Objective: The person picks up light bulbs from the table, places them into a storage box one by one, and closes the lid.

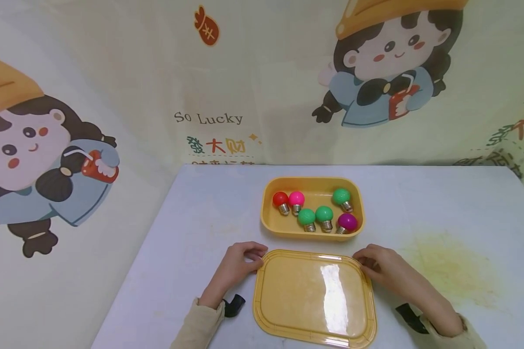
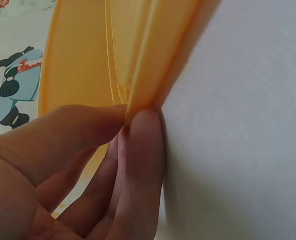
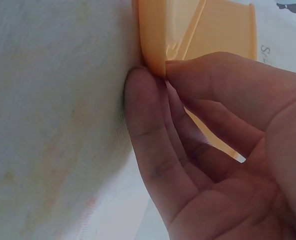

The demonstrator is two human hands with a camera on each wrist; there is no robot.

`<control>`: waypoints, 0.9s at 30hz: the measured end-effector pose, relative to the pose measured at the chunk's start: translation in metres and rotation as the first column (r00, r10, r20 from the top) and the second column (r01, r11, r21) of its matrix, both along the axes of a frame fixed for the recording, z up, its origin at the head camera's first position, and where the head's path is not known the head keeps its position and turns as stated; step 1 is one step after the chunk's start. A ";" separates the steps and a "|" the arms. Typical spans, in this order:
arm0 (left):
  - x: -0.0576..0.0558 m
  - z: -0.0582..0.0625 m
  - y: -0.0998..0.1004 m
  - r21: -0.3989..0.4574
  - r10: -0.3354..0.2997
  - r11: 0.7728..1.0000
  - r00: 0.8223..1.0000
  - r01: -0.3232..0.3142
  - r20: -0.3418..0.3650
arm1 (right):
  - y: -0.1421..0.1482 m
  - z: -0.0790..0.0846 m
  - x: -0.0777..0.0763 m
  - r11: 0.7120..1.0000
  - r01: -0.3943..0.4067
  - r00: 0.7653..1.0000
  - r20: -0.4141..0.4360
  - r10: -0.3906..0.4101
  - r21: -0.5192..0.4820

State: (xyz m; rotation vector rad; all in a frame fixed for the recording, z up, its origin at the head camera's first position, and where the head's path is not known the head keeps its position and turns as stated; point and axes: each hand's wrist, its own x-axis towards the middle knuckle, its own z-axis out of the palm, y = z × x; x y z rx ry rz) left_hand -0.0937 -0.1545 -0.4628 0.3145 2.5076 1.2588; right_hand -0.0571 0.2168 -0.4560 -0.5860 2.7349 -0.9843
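Note:
A yellow rectangular lid (image 1: 301,295) with rounded corners lies on the table in front of the person. My left hand (image 1: 240,261) pinches its far left corner; the left wrist view has the thumb and a finger (image 2: 145,145) on either side of the lid's edge (image 2: 163,50). At the far right corner, my right hand (image 1: 386,266) pinches the rim between thumb and fingers (image 3: 148,115), as the right wrist view shows. Just beyond the lid stands a yellow container (image 1: 268,225) holding several bulb-shaped pieces with silver screw bases.
Inside the container are a red bulb (image 1: 281,198), a pink bulb (image 1: 296,198), a purple bulb (image 1: 347,222) and three green bulbs (image 1: 324,214). The white table (image 1: 201,213) has a yellowish stain (image 1: 450,266) at right. Printed cloth (image 1: 279,97) hangs behind it.

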 end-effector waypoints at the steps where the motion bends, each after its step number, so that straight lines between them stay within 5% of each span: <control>1: 0.000 0.000 0.000 -0.003 -0.005 1.000 1.000 0.005 -0.007 | 0.000 0.000 0.000 1.000 0.002 1.000 -0.001 -0.002 0.001; 10: 0.000 -0.001 0.001 0.000 -0.024 1.000 0.997 0.024 -0.067 | -0.001 0.001 0.001 1.000 0.002 0.999 -0.036 -0.003 -0.029; 21: -0.001 0.006 0.000 0.136 -0.005 0.991 0.993 -0.011 0.115 | 0.003 0.009 0.000 0.997 -0.006 0.997 -0.071 0.001 -0.071; 27: -0.001 0.011 -0.001 0.164 0.003 0.986 0.990 -0.027 0.142 | 0.002 0.015 0.001 0.997 0.045 0.999 0.026 -0.044 -0.068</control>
